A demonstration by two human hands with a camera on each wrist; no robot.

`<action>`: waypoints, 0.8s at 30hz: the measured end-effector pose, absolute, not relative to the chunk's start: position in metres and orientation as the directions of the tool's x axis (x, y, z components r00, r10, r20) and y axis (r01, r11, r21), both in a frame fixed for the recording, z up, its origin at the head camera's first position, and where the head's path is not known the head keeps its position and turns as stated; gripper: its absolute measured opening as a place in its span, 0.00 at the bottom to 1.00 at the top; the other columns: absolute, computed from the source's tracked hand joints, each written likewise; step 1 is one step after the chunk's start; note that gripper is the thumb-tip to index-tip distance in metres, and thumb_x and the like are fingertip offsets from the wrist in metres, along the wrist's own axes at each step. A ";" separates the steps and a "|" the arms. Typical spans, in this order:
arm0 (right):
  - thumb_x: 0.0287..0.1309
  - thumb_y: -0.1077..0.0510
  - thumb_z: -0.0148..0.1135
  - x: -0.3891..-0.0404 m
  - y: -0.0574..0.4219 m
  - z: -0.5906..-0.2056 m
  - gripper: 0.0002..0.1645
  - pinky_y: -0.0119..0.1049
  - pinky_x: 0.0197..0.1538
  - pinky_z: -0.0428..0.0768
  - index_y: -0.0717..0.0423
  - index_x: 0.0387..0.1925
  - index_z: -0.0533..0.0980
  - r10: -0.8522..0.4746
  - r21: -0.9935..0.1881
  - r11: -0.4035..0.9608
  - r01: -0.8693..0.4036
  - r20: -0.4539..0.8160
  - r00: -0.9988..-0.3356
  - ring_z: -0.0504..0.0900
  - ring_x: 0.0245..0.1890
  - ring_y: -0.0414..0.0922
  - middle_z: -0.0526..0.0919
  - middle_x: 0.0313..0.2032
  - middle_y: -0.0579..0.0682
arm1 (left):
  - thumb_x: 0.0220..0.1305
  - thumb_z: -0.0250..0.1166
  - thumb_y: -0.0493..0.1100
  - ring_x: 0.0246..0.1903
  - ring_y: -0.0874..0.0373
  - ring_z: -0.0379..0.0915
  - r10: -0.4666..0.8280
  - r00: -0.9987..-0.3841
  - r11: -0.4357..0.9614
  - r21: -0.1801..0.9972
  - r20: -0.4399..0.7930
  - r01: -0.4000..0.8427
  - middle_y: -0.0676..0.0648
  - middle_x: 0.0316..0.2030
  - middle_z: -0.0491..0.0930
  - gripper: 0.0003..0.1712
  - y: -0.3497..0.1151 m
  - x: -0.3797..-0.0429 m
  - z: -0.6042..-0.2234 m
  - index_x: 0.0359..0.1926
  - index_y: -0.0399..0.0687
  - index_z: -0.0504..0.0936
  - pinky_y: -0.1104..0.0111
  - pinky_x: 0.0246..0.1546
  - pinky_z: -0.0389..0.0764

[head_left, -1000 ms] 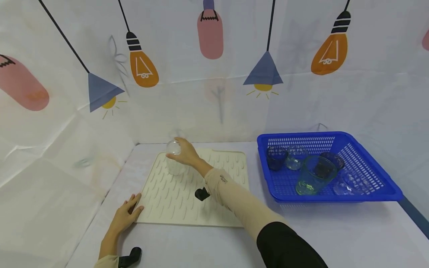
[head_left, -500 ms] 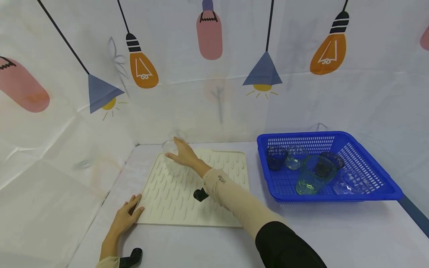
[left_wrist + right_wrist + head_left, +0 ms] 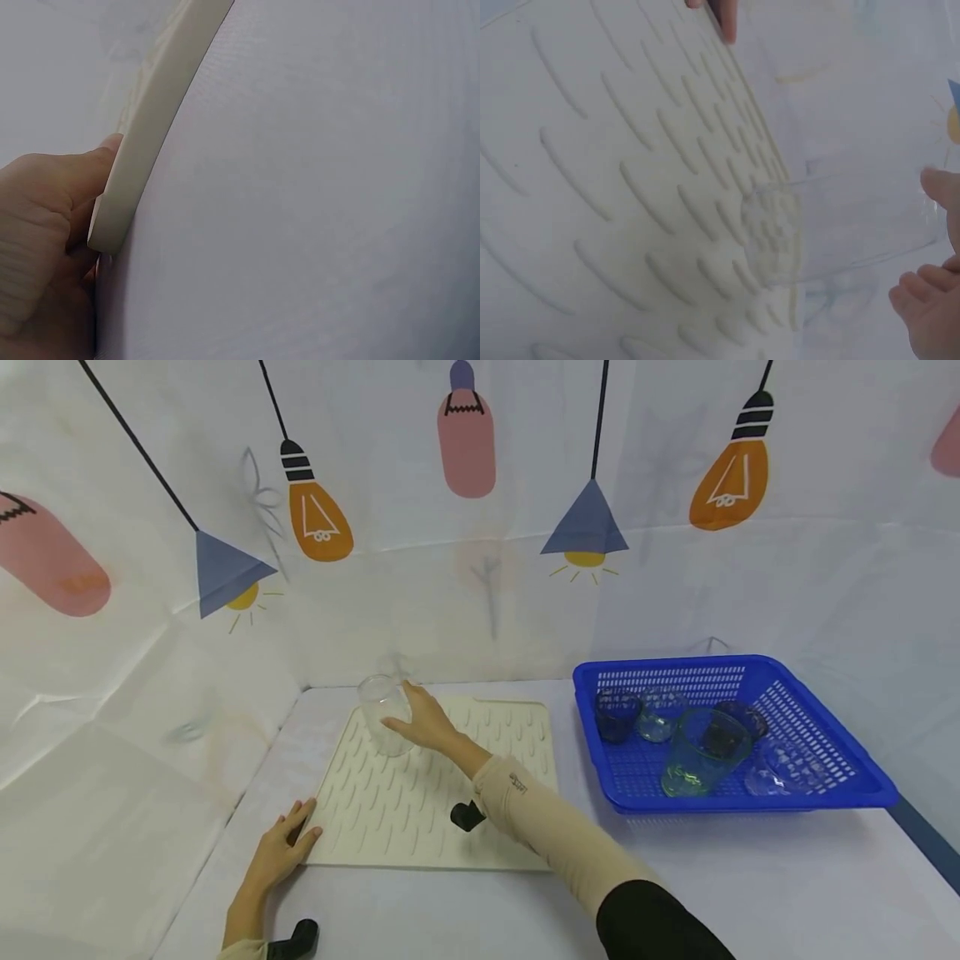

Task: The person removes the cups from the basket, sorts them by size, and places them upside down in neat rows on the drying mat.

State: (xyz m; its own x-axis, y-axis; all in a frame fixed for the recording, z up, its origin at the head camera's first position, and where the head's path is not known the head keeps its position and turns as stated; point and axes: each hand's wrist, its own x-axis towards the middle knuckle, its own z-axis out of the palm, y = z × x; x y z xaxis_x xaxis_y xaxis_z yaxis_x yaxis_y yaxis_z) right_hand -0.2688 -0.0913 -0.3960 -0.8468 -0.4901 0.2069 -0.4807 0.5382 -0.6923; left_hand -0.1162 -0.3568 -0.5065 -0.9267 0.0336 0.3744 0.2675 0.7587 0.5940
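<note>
A clear drinking glass [image 3: 384, 714] stands upright at the back left of a cream ridged drying mat [image 3: 450, 793]. My right hand [image 3: 427, 722] is on the glass's right side, its thumb and fingers spread apart. In the right wrist view the thumb lies by the rim of the glass [image 3: 855, 225], and the other fingers [image 3: 930, 289] show off its wall. At the mat's front left corner rests my left hand [image 3: 273, 852], fingers fairly straight along the edge. The left wrist view has its thumb against the mat's edge [image 3: 150, 135].
A blue plastic basket [image 3: 750, 808] sits at the right of the white-covered table [image 3: 420, 914]. Inside are several glasses, among them a tall greenish tumbler [image 3: 701, 756] and a dark one [image 3: 617, 718]. A printed cloth [image 3: 487, 585] hangs behind the table and along the left.
My right hand has loosened from the drinking glass and drawn back slightly to the right, exposing more of the glass. The left hand stays at the mat's corner.
</note>
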 end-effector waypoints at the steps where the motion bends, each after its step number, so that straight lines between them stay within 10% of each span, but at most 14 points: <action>1: 0.62 0.46 0.58 -0.265 -0.087 -0.396 0.46 0.43 0.69 0.61 0.67 0.69 0.51 -0.491 -0.703 0.527 -0.477 0.206 -0.846 0.59 0.68 0.55 0.59 0.68 0.61 | 0.55 0.66 0.34 0.55 0.93 0.43 0.032 -0.929 0.758 0.597 0.370 0.264 0.27 0.53 0.71 0.28 -0.357 -0.116 -0.506 0.56 0.25 0.72 0.94 0.57 0.41; 24: 0.54 0.54 0.67 -0.176 0.061 -0.383 0.39 0.50 0.59 0.74 0.69 0.62 0.65 -0.356 -0.708 0.431 -0.560 0.437 -0.826 0.72 0.59 0.56 0.75 0.57 0.61 | 0.57 0.65 0.35 0.54 0.95 0.42 0.028 -0.939 0.758 0.606 0.342 0.243 0.28 0.55 0.70 0.28 -0.356 -0.116 -0.507 0.57 0.26 0.71 0.87 0.65 0.42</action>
